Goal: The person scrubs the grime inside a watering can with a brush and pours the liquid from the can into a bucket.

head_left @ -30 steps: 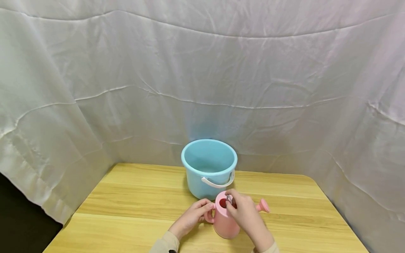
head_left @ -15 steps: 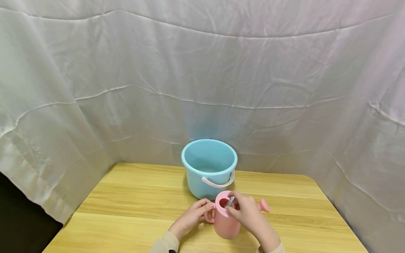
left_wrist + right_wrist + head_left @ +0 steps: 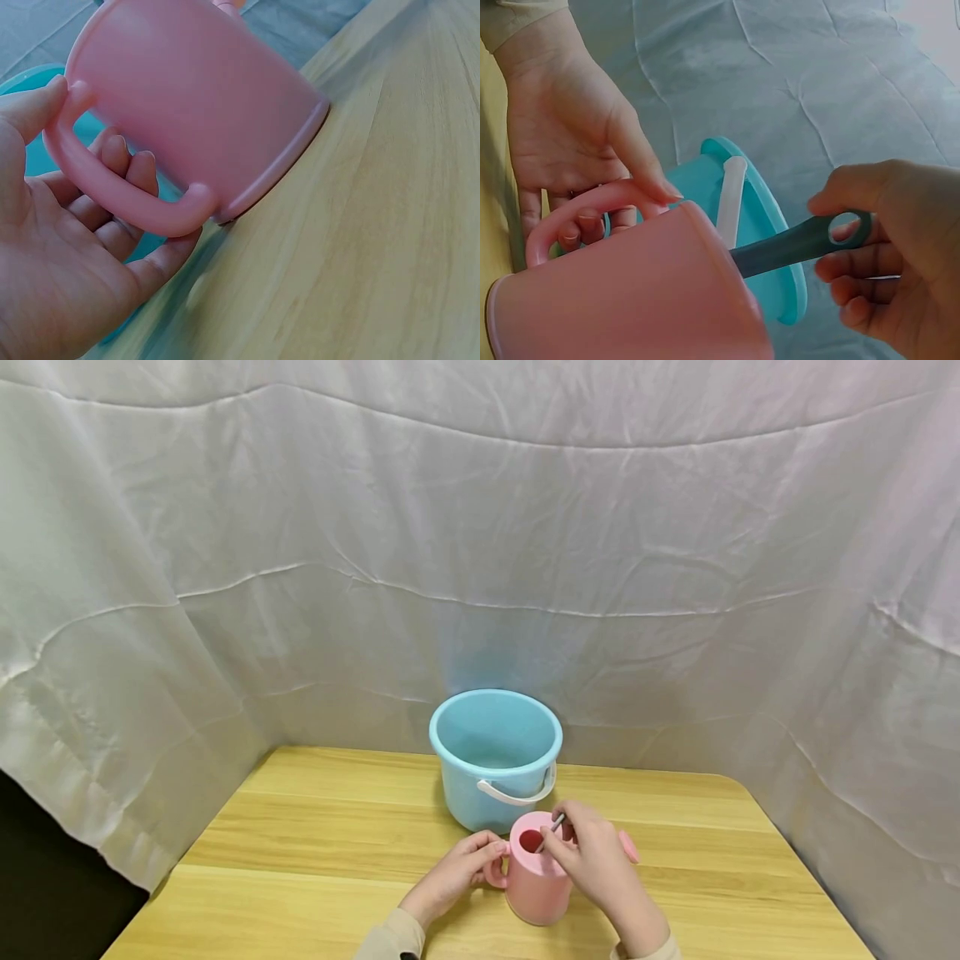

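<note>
A pink watering can (image 3: 536,893) stands upright on the wooden table, its handle towards my left hand (image 3: 453,872). In the left wrist view, my left hand holds that loop handle (image 3: 124,199), thumb at its top and fingers passing through and under it. My right hand (image 3: 597,862) is at the can's top opening. In the right wrist view it pinches the end of a dark grey-green utensil handle (image 3: 787,249) with a hanging hole. The utensil slants down into the can, and its lower part is hidden inside. Part of the spout's rose (image 3: 628,847) shows behind my right hand.
Just behind the can stands a light blue bucket (image 3: 467,793) with a white carrying handle (image 3: 517,799) hanging on its front. Pale grey curtain (image 3: 375,543) encloses the back and sides of the wooden table (image 3: 322,827).
My right hand has shifted slightly right, and the utensil now leans more visibly out of the opening towards it. My left hand, the can and the bucket stay where they were.
</note>
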